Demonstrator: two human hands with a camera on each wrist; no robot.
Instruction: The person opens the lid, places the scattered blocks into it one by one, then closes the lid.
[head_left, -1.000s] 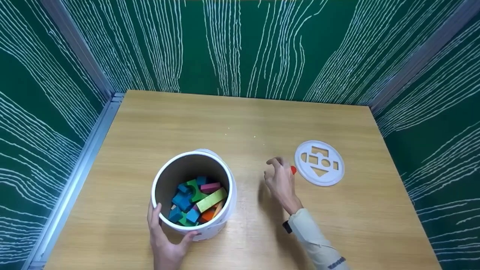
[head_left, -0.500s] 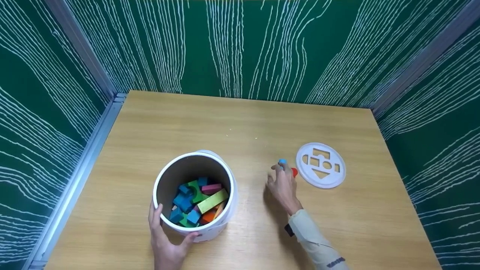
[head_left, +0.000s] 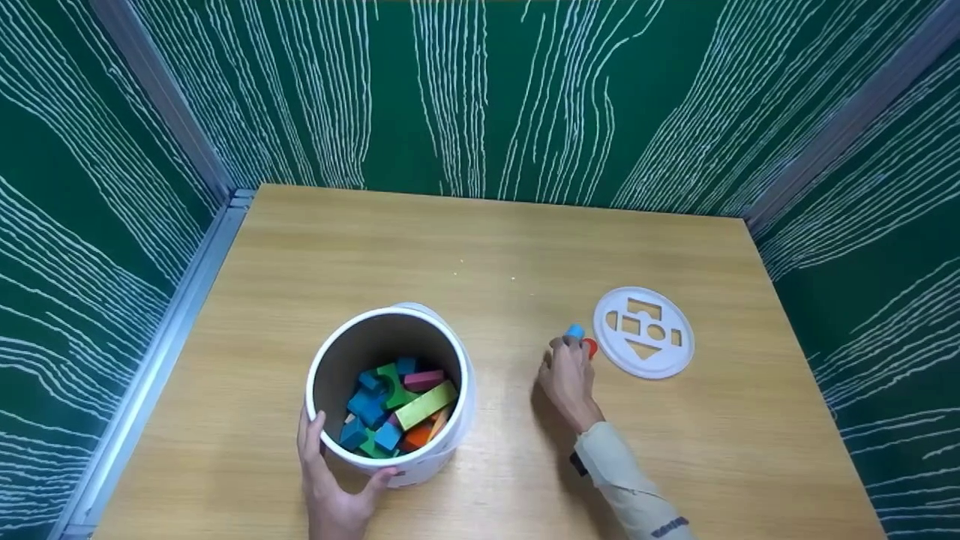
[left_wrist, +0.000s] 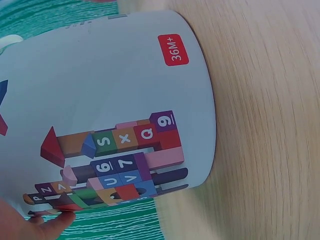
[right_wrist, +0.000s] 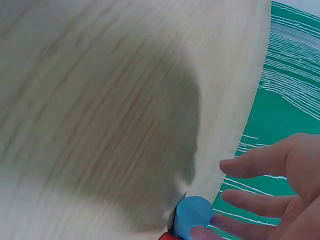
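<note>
My left hand (head_left: 334, 480) grips the near-left rim of a white toy-block bucket (head_left: 465, 390), thumb outside at the front; its printed side shows in the left wrist view. Coloured wooden blocks lie inside, among them a yellow-green bar (head_left: 424, 405) and a green arched block (head_left: 390, 386). My right hand (head_left: 570, 379) is low over the table, right of the bucket. In the right wrist view its outstretched fingertips touch a blue cylinder block (right_wrist: 193, 215), while thumb and forefinger stand apart from it. Close beside the cylinder is a red block (head_left: 591, 347), partly hidden by the hand.
A white round lid (head_left: 643, 367) with shaped cutouts lies flat just right of the red block. Green panels (head_left: 517, 97) with white wavy lines enclose the wooden table (head_left: 375, 247) at the back and sides. Tiny specks dot the tabletop behind the bucket.
The blue cylinder, hidden by my right hand a second ago, came into view beyond the fingers and has moved right, closer to the red block. My left hand keeps its grip on the bucket.
</note>
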